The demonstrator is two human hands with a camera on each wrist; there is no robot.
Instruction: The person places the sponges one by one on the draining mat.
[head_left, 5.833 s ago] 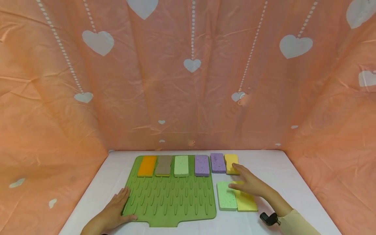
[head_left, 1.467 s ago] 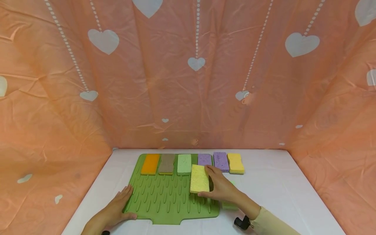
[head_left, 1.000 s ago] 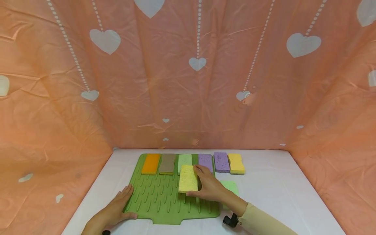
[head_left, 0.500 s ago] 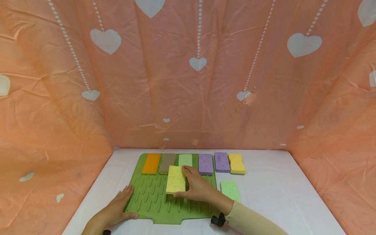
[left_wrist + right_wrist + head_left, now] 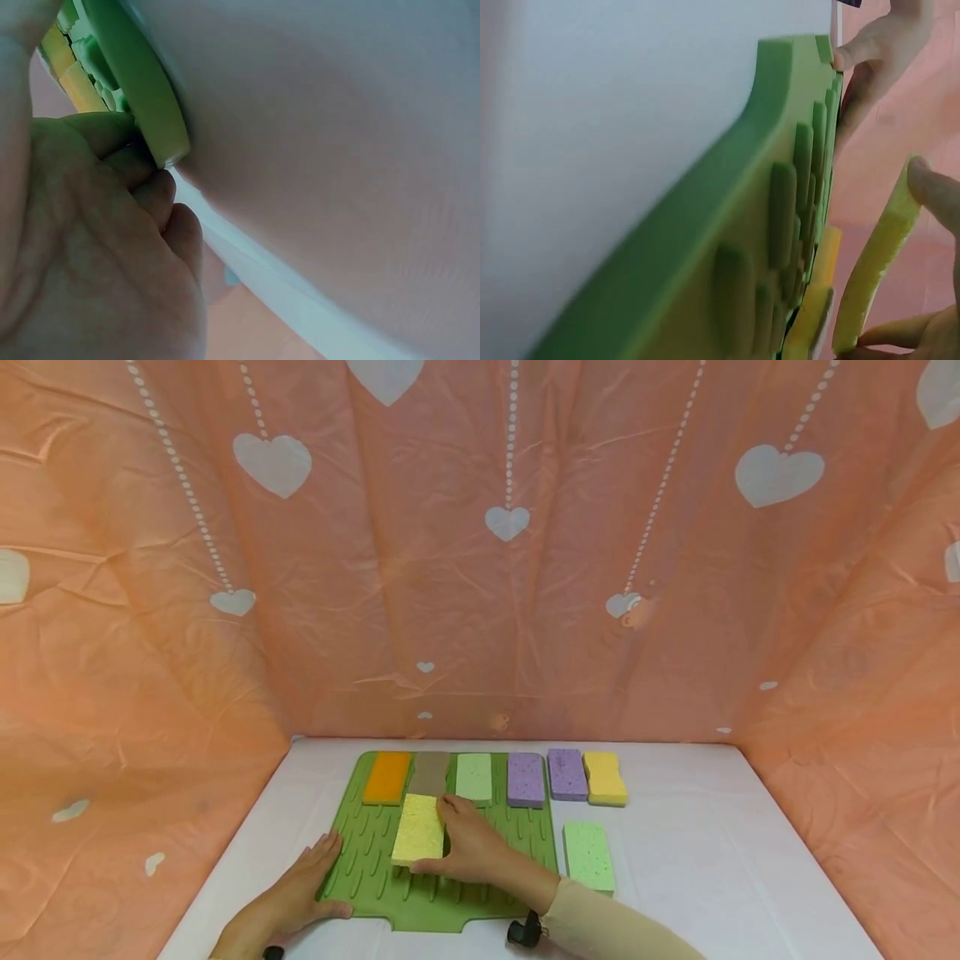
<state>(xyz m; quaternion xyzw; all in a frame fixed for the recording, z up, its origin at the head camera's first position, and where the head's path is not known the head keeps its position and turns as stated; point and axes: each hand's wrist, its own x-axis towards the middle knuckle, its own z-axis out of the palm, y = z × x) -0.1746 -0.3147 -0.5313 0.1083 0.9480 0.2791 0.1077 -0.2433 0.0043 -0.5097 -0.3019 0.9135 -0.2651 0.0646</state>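
Observation:
My right hand (image 5: pixel 480 850) holds a yellow sponge (image 5: pixel 417 830) by its ends, between thumb and fingers, over the left-middle of a green ribbed mat (image 5: pixel 427 917). The right wrist view shows the sponge (image 5: pixel 877 259) raised clear of the mat's ribs. My left hand (image 5: pixel 294 887) rests at the mat's left edge, fingers extended and thumb near the front corner. On the mat's back row lie an orange sponge (image 5: pixel 387 778), a grey-brown sponge (image 5: pixel 431 772), a pale green sponge (image 5: pixel 473 778) and a purple sponge (image 5: pixel 526 779). The held sponge hides a little of the grey-brown one's front.
Right of the mat, a second purple sponge (image 5: pixel 567 774) and a notched yellow sponge (image 5: pixel 604 778) lie at the back on the white table (image 5: pixel 690 843). A light green sponge (image 5: pixel 588 856) lies nearer. Orange cloth with hearts (image 5: pixel 465 635) surrounds the table.
My right hand took the yellow sponge from the table beside the light green one and carried it left over the mat, lately a little nearer the front. My left hand stayed at the mat's edge.

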